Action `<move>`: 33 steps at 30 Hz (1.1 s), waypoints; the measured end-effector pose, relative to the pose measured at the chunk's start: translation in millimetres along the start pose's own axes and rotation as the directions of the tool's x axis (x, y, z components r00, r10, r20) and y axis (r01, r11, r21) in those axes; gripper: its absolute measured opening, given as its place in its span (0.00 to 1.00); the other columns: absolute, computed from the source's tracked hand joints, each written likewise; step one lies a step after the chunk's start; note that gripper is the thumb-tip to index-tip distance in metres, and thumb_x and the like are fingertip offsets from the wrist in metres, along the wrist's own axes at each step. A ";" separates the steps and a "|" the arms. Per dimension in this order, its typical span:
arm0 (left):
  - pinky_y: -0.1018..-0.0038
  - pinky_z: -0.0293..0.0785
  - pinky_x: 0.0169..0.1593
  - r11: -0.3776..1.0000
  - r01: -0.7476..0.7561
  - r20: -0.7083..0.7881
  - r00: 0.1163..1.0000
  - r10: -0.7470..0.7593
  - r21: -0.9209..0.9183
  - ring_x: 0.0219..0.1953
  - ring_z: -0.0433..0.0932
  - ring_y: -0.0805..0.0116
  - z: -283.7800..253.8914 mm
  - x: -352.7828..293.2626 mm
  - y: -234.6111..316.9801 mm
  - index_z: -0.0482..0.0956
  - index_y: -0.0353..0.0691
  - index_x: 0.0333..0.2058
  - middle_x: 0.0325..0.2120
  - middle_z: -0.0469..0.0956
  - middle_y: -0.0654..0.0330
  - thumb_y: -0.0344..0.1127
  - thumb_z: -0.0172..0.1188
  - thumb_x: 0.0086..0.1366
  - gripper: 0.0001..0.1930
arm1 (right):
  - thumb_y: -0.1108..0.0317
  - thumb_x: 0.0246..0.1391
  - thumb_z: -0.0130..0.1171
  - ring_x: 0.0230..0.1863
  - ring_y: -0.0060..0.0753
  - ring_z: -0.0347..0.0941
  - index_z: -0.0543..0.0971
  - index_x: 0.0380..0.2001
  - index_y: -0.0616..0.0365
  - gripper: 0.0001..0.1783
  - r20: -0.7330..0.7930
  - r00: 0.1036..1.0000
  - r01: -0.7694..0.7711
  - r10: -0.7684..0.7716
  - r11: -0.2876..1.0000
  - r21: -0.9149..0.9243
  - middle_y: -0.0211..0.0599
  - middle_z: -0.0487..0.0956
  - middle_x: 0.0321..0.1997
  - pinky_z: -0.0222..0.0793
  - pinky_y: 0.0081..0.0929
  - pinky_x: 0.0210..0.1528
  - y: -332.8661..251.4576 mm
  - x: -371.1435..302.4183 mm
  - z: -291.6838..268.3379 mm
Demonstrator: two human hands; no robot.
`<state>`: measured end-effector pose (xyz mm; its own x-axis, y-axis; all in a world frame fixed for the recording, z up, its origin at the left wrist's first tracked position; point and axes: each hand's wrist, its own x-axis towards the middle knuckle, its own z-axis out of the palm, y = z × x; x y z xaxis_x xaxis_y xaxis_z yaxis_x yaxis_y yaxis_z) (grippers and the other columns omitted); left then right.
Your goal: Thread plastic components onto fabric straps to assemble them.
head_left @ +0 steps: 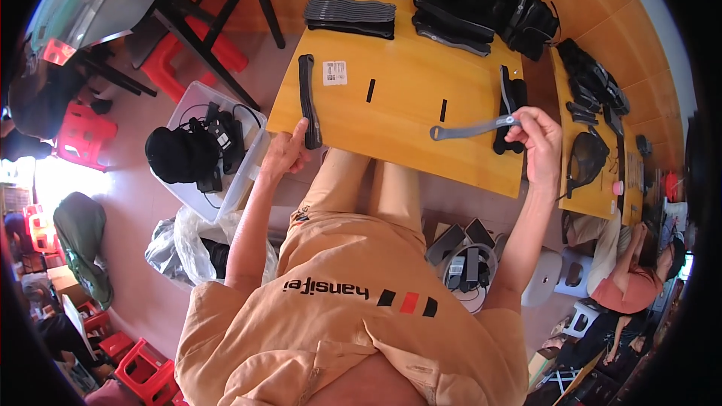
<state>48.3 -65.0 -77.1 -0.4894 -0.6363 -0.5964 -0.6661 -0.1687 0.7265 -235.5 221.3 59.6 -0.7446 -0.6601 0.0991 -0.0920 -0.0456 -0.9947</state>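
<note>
Grey strap [470,131] held over the right part of the table [406,124]; one end is pinched between thumb and fingers of the right hand [540,139], presumably so that its length is left in view. Left hand [287,152] placed at the near-left edge, thumb by a dark band [305,90], perhaps to steady it; whether it is gripped cannot be told. Counted: two black strips [370,90], one label [335,73], one bin [252,169].

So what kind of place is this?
Maybe a small workshop: the right hand holds a grey strap, more straps lie stacked on the yellow table, and a clear plastic bin stands beside it.
</note>
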 end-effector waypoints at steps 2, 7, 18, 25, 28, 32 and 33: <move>0.74 0.72 0.23 0.981 0.029 -0.157 0.988 0.002 0.194 0.15 0.75 0.66 -5.9 5.3 -7.7 0.78 0.31 0.24 0.15 0.77 0.56 0.63 0.45 0.62 0.34 | 0.72 0.56 0.54 0.24 0.15 0.72 0.78 0.32 0.63 0.06 0.043 0.998 -0.041 0.045 0.994 -0.105 0.29 0.76 0.27 0.71 0.14 0.29 3.7 -6.6 -1.2; 0.65 0.75 0.38 0.898 -0.138 -0.369 0.877 0.306 0.417 0.30 0.80 0.59 -12.9 -26.0 33.4 0.80 0.35 0.31 0.23 0.81 0.55 0.55 0.56 0.58 0.24 | 0.78 0.54 0.52 0.29 0.14 0.73 0.77 0.39 0.62 0.09 0.197 0.980 -0.009 0.037 0.990 -0.139 0.29 0.77 0.30 0.70 0.12 0.32 -3.4 -17.8 27.2; 0.81 0.67 0.32 0.840 -0.509 0.675 0.554 0.488 -0.189 0.26 0.71 0.81 67.0 -25.6 101.8 0.77 0.32 0.34 0.21 0.73 0.66 0.35 0.60 0.60 0.10 | 0.75 0.54 0.55 0.31 0.15 0.73 0.76 0.41 0.62 0.10 0.258 0.963 -0.054 0.073 0.995 -0.080 0.29 0.78 0.32 0.72 0.14 0.34 35.6 -25.0 64.3; 0.82 0.65 0.25 0.794 -0.603 0.653 0.569 0.500 -0.083 0.21 0.70 0.80 45.3 31.0 63.5 0.77 0.32 0.27 0.17 0.72 0.66 0.33 0.58 0.60 0.09 | 0.75 0.52 0.57 0.26 0.17 0.74 0.76 0.37 0.63 0.08 0.120 0.933 -0.316 0.340 0.932 -0.179 0.32 0.78 0.25 0.71 0.15 0.28 98.0 -24.3 61.6; 0.81 0.64 0.24 0.871 -0.480 0.521 0.718 0.461 -0.108 0.20 0.69 0.80 47.1 45.4 62.7 0.77 0.32 0.26 0.16 0.72 0.66 0.33 0.59 0.59 0.09 | 0.74 0.51 0.58 0.23 0.18 0.73 0.77 0.32 0.63 0.06 -0.027 0.889 -0.453 0.458 0.868 -0.201 0.31 0.77 0.22 0.68 0.14 0.25 111.4 -14.5 66.1; 0.81 0.64 0.22 0.900 -0.422 0.312 0.845 0.435 -0.112 0.19 0.69 0.81 61.8 65.2 81.3 0.77 0.31 0.26 0.16 0.72 0.65 0.34 0.60 0.58 0.09 | 0.73 0.50 0.59 0.18 0.17 0.68 0.77 0.27 0.65 0.06 -0.167 0.934 -0.330 0.316 0.942 -0.065 0.30 0.75 0.18 0.64 0.13 0.20 136.1 9.0 67.6; 0.82 0.64 0.22 0.890 -0.433 0.240 0.857 0.455 -0.140 0.19 0.69 0.81 66.5 72.0 85.7 0.77 0.31 0.27 0.16 0.72 0.65 0.34 0.60 0.58 0.10 | 0.73 0.50 0.59 0.18 0.17 0.68 0.77 0.27 0.65 0.06 -0.166 0.933 -0.334 0.319 0.940 -0.066 0.30 0.75 0.18 0.64 0.13 0.20 138.5 17.6 67.0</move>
<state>-81.4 -75.2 -80.4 -0.8580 -0.4414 -0.2628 -0.3021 0.0197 0.9531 -217.1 153.2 -78.3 -0.8340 -0.5056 -0.2209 0.1186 0.2267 -0.9667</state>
